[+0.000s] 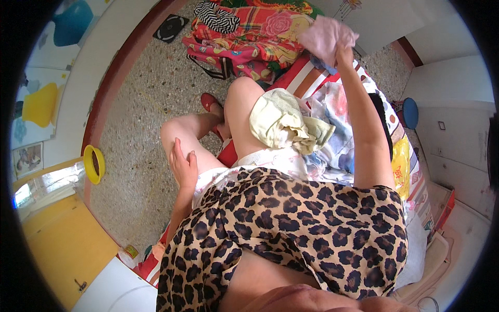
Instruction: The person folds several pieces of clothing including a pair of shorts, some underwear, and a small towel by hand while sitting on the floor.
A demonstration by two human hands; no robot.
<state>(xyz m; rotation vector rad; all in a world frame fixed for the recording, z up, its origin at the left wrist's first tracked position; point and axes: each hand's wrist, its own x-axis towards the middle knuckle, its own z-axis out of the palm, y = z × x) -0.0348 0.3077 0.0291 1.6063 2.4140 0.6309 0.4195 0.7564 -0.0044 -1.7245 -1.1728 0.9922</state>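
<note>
My right hand (344, 54), stretched out at the upper right, grips a bunched pink cloth (321, 37) above the far end of the striped bedding (302, 80). Resting on my thigh at the left is my left hand (184, 165), its fingers apart and holding nothing. A crumpled pale yellow-green cloth (286, 121) lies over my other thigh. Beside it on the bedding is a heap of white, blue and pink printed fabric (331, 128). Part of a blue cloth (325, 65) shows beneath the pink one.
Ahead is a pile of red patterned blankets (241, 46) with a black-and-white striped cloth (216, 17) on top. A black flat base (170, 28) lies on the speckled floor (136, 97). A yellow round container (94, 164) stands by the left wall. A yellow bag (400, 167) lies at right.
</note>
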